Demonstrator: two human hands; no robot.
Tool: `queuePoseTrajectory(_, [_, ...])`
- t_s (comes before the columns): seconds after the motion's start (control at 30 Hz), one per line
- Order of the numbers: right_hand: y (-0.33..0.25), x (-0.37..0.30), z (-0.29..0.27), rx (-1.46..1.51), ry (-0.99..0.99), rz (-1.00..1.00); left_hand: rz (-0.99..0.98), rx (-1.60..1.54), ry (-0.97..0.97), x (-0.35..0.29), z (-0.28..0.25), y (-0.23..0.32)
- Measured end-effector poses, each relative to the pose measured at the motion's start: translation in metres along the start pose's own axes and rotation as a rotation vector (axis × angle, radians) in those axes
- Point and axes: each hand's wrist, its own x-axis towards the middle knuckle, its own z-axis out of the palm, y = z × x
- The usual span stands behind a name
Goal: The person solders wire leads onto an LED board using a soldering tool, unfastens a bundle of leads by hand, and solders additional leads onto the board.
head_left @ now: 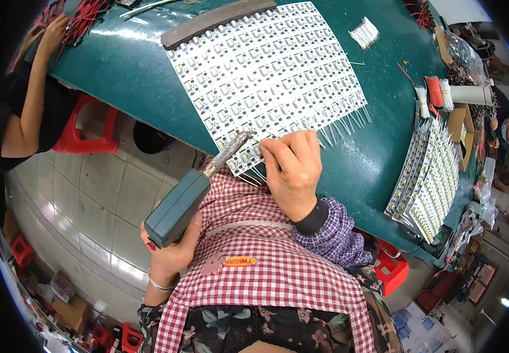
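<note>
Fingers point(278, 154) beside stacked strips point(428, 182)

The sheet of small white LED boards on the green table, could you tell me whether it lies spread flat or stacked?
Spread flat: the sheet of LED boards lies in one layer on the green table, a dark bar across its far edge.

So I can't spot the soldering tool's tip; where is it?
In the head view, the soldering tool is in the left hand; its tip meets the near edge of the LED sheet, just left of the right hand.

I count one soldering iron point(193, 191), one big LED sheet point(266, 70), one stack of strips point(428, 182), and two red stools point(87, 126).
</note>
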Motion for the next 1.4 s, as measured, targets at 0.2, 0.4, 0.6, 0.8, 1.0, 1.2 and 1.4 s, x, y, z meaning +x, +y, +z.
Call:
queuePoseTrajectory(0.2, [0.002, -0.001, 0.002, -0.009, -0.009, -0.007, -0.037, -0.153, 0.026, 0.003, 0.003, 0.003])
queuePoseTrajectory(0.4, [0.004, -0.001, 0.002, 0.002, -0.015, -0.006, -0.084, -0.196, -0.049, 0.005, 0.001, 0.004])
queuePoseTrajectory(0.6, [0.004, 0.002, 0.001, 0.005, -0.029, -0.021, -0.135, -0.192, -0.064, 0.006, 0.000, 0.009])
queuePoseTrajectory(0.8, [0.006, 0.004, 0.000, 0.001, -0.054, -0.044, -0.149, -0.177, -0.078, 0.008, -0.002, 0.014])
queuePoseTrajectory(1.0, [0.005, 0.004, 0.000, 0.000, -0.054, -0.038, -0.350, -0.308, 0.020, -0.005, -0.003, 0.014])
queuePoseTrajectory(1.2, [0.006, 0.002, 0.002, 0.008, -0.046, -0.023, -0.258, -0.251, -0.003, -0.006, -0.003, 0.008])
queuePoseTrajectory(1.4, [-0.006, 0.001, 0.003, 0.071, 0.030, 0.083, -0.267, -0.277, 0.012, -0.005, -0.003, 0.008])
